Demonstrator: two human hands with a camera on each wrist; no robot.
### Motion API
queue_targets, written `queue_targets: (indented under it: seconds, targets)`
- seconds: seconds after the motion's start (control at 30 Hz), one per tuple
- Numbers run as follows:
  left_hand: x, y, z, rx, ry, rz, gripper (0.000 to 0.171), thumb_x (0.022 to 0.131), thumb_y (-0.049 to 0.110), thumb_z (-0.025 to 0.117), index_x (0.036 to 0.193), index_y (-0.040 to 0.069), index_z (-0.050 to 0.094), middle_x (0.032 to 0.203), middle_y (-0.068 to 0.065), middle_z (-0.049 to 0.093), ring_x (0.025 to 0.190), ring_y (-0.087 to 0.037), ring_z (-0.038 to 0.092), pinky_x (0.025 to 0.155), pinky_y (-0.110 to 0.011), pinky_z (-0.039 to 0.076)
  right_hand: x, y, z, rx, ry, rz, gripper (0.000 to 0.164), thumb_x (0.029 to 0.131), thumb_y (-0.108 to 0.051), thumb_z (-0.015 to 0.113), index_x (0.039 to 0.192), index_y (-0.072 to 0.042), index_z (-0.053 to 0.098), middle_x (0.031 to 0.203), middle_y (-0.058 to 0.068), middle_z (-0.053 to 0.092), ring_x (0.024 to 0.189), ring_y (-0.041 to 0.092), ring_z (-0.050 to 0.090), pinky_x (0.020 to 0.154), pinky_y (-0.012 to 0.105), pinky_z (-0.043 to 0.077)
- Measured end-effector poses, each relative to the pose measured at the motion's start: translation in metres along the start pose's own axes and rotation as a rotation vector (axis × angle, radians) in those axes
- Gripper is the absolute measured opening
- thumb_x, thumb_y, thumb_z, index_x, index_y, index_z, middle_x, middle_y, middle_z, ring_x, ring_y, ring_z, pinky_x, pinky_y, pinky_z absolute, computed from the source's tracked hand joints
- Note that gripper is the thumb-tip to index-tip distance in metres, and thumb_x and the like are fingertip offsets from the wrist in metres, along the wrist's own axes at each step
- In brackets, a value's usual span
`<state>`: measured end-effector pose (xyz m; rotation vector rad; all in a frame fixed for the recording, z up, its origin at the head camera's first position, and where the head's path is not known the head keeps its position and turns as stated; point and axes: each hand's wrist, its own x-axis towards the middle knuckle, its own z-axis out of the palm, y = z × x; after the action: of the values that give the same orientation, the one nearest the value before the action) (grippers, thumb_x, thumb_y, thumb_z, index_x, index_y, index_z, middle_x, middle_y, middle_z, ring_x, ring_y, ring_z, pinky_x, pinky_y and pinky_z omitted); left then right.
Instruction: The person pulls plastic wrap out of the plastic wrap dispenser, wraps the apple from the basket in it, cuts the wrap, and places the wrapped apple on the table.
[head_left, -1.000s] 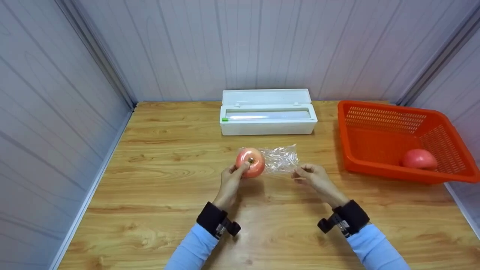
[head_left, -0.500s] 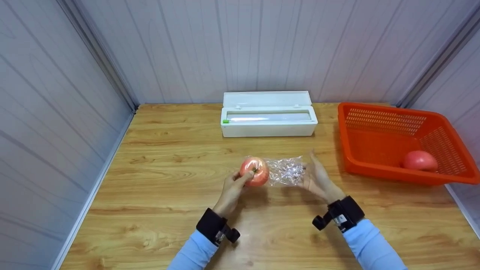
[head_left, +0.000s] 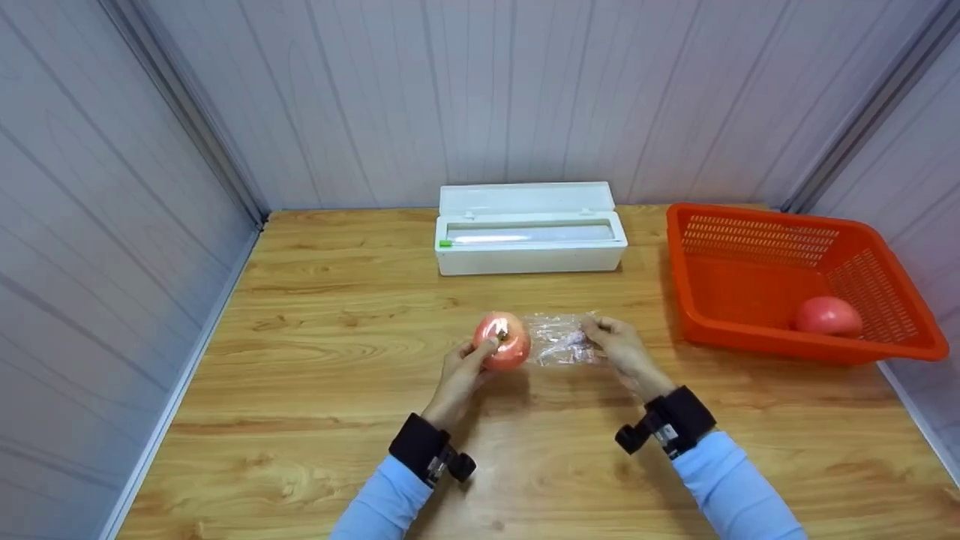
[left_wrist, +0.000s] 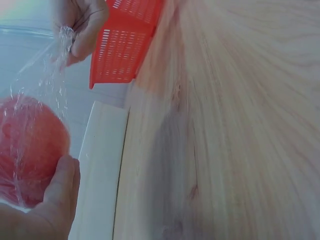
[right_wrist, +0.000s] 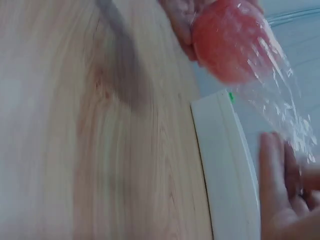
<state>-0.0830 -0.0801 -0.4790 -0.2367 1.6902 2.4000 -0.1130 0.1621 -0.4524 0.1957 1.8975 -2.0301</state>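
Observation:
My left hand (head_left: 459, 373) grips a red apple (head_left: 504, 352), thumb on top near the stem and fingers beneath. Clear plastic wrap (head_left: 553, 339) covers the apple and stretches out to its right. At the far end of that wrap, my right hand (head_left: 624, 352) pinches the film between thumb and fingers. In the left wrist view the film (left_wrist: 56, 65) rises taut and bunched from the apple (left_wrist: 37, 150) to the right hand (left_wrist: 82, 30). The right wrist view shows the film (right_wrist: 280, 105) running between the apple (right_wrist: 232, 42) and the right hand's fingers (right_wrist: 272, 175).
Behind the hands stands a white cling film box (head_left: 529, 261), lid raised, a roll inside and a green slider at its left. To the right an orange plastic basket (head_left: 679, 300) holds another red apple (head_left: 828, 316). Panelled walls border the wooden table (head_left: 322, 420).
My right hand opened its fingers behind the film half a second ago and now pinches its far edge again. The apple dipped slightly toward me and stays in my left hand.

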Motion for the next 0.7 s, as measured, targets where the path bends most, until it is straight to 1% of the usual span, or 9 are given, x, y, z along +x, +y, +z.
queue_targets:
  seconds: [0.03, 0.1, 0.17, 0.2, 0.3, 0.4, 0.5, 0.6, 0.7]
  targets:
    - [0.000, 0.000, 0.001, 0.005, 0.009, 0.008, 0.044, 0.087, 0.021, 0.059, 0.117, -0.009, 0.050, 0.108, -0.013, 0.058, 0.094, -0.015, 0.060, 0.085, -0.026, 0.051, 0.000, 0.000, 0.000, -0.028, -0.021, -0.009, 0.042, 0.087, -0.028, 0.060, 0.119, -0.003, 0.051, 0.102, 0.006, 0.056, 0.080, 0.010, 0.057, 0.077, 0.028, 0.053]
    - [0.000, 0.000, 0.003, 0.019, 0.022, 0.027, 0.043, 0.085, 0.020, 0.061, 0.115, -0.010, 0.051, 0.102, -0.011, 0.061, 0.088, -0.013, 0.060, 0.081, -0.024, 0.051, 0.001, -0.001, 0.003, -0.088, -0.013, -0.031, 0.059, 0.085, -0.034, 0.062, 0.130, -0.002, 0.040, 0.116, 0.013, 0.051, 0.082, 0.014, 0.057, 0.079, 0.033, 0.053]
    - [0.000, 0.001, 0.005, 0.009, 0.022, 0.037, 0.047, 0.084, 0.018, 0.062, 0.119, -0.009, 0.048, 0.103, -0.010, 0.062, 0.087, -0.012, 0.061, 0.079, -0.023, 0.051, 0.002, -0.002, 0.011, -0.173, 0.055, -0.072, 0.068, 0.085, -0.040, 0.061, 0.134, -0.002, 0.035, 0.121, 0.019, 0.049, 0.078, 0.015, 0.057, 0.073, 0.033, 0.054]
    - [0.001, 0.001, 0.006, 0.005, 0.018, 0.040, 0.050, 0.083, 0.019, 0.063, 0.121, -0.008, 0.045, 0.105, -0.012, 0.062, 0.087, -0.011, 0.061, 0.078, -0.023, 0.051, 0.003, -0.002, 0.016, -0.242, 0.111, -0.114, 0.068, 0.084, -0.043, 0.061, 0.133, -0.002, 0.037, 0.121, 0.021, 0.051, 0.075, 0.014, 0.057, 0.070, 0.030, 0.054]
    - [0.002, 0.000, 0.010, -0.013, 0.015, 0.036, 0.060, 0.082, 0.017, 0.066, 0.128, -0.008, 0.038, 0.113, -0.017, 0.061, 0.090, -0.011, 0.062, 0.079, -0.022, 0.051, 0.008, -0.002, 0.029, -0.498, 0.321, -0.255, 0.055, 0.085, -0.049, 0.057, 0.113, -0.002, 0.056, 0.097, 0.018, 0.063, 0.062, 0.012, 0.053, 0.057, 0.023, 0.047]
    - [0.003, -0.001, 0.012, 0.008, 0.028, 0.034, 0.059, 0.082, 0.017, 0.066, 0.126, -0.009, 0.037, 0.114, -0.021, 0.060, 0.088, -0.011, 0.062, 0.077, -0.021, 0.050, 0.011, -0.003, 0.035, -0.648, 0.490, -0.399, 0.038, 0.088, -0.041, 0.057, 0.083, -0.004, 0.062, 0.068, 0.009, 0.062, 0.053, 0.011, 0.048, 0.051, 0.022, 0.039]
    - [0.001, -0.002, 0.014, 0.032, 0.023, 0.043, 0.054, 0.083, 0.015, 0.065, 0.123, -0.010, 0.040, 0.114, -0.023, 0.060, 0.088, -0.010, 0.062, 0.078, -0.021, 0.050, 0.015, -0.004, 0.032, -0.695, 0.558, -0.524, 0.035, 0.091, -0.028, 0.056, 0.065, -0.005, 0.056, 0.052, 0.000, 0.048, 0.046, 0.012, 0.040, 0.046, 0.023, 0.031]
    - [0.000, -0.001, 0.015, 0.014, -0.006, 0.047, 0.053, 0.083, 0.015, 0.063, 0.125, -0.010, 0.042, 0.118, -0.023, 0.058, 0.091, -0.011, 0.061, 0.081, -0.022, 0.050, 0.015, -0.007, 0.027, -0.744, 0.591, -0.615, 0.039, 0.092, -0.024, 0.053, 0.057, -0.007, 0.046, 0.049, -0.005, 0.036, 0.044, 0.010, 0.032, 0.046, 0.022, 0.025]
    - [-0.003, 0.001, 0.015, -0.032, -0.037, 0.038, 0.054, 0.083, 0.014, 0.064, 0.126, -0.010, 0.042, 0.119, -0.021, 0.056, 0.093, -0.013, 0.060, 0.084, -0.024, 0.050, 0.014, -0.008, 0.025, -0.746, 0.604, -0.665, 0.042, 0.094, -0.020, 0.050, 0.055, -0.012, 0.037, 0.049, -0.006, 0.029, 0.045, 0.010, 0.027, 0.046, 0.022, 0.020]
